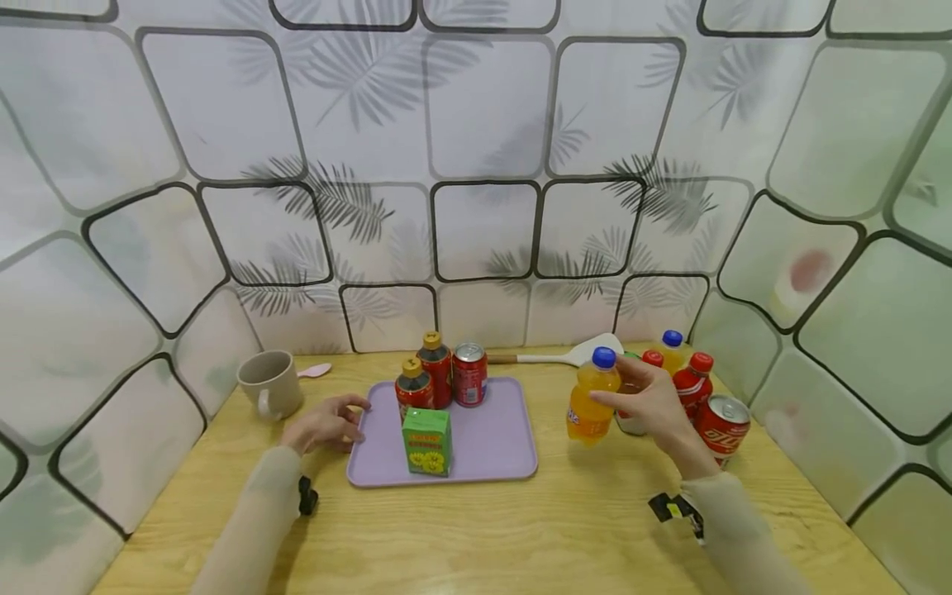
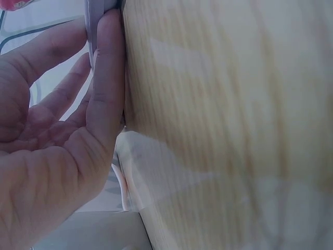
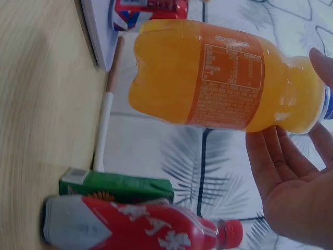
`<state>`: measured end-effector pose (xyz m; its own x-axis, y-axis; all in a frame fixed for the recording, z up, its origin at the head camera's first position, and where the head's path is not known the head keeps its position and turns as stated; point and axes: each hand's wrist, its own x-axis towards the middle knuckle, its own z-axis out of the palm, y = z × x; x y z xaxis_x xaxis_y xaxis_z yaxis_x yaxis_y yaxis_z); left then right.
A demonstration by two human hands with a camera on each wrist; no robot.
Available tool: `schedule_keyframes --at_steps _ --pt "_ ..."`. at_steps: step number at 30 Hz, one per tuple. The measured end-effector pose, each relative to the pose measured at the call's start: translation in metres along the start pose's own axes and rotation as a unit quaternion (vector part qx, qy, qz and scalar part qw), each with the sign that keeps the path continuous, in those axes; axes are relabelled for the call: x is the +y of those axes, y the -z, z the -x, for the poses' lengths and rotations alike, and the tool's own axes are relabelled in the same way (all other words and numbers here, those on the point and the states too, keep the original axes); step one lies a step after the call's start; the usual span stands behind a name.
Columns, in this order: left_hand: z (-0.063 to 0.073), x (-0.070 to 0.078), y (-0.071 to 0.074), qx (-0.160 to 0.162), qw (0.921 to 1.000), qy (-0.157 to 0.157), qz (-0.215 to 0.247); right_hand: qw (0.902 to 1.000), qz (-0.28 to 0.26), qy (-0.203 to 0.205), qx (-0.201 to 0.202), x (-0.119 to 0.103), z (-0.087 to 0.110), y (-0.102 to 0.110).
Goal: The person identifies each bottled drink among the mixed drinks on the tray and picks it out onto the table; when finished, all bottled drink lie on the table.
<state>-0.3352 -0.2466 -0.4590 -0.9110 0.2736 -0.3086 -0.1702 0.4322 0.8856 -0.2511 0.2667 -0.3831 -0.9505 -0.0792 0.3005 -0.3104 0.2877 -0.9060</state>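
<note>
My right hand [image 1: 654, 405] grips a small bottle of orange soda [image 1: 592, 397] with a blue cap, upright, with thumb and fingers around its upper part. In the right wrist view the bottle's base is lifted off the table. At the left edge of a lilac tray [image 1: 491, 446], my left hand [image 1: 327, 423] pinches the rim between thumb and fingers. On the tray stand a green drink carton [image 1: 427, 442] at the front, two dark bottles with gold caps [image 1: 437, 372] behind it, and a red can [image 1: 470, 376] at the back.
Right of the tray, a red can [image 1: 723, 426], red-capped bottles [image 1: 693, 382], another blue-capped orange bottle [image 1: 672, 351] and a green carton [image 3: 114, 186] stand grouped. A white spatula [image 1: 587, 351] lies along the back. At the left are a beige mug [image 1: 271, 382] and a pink spoon [image 1: 316, 370].
</note>
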Motion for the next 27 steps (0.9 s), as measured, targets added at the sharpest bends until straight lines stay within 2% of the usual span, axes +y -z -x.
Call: schedule_keyframes --at_steps 9,14,21,27 --pt "0.004 0.001 -0.003 0.002 1.0000 0.000 -0.004 0.9986 0.017 -0.046 0.017 0.002 0.011 0.027" --pt "0.003 0.000 -0.003 0.005 1.0000 0.000 -0.005 0.9984 0.025 -0.042 0.030 0.010 0.015 0.033" --pt "0.002 -0.002 -0.002 -0.005 0.9999 -0.006 -0.010 0.9984 0.034 -0.034 0.030 0.013 0.021 0.037" --pt "0.001 0.001 -0.001 0.003 1.0000 0.000 -0.008 0.9978 0.057 -0.024 0.026 0.017 0.024 0.046"
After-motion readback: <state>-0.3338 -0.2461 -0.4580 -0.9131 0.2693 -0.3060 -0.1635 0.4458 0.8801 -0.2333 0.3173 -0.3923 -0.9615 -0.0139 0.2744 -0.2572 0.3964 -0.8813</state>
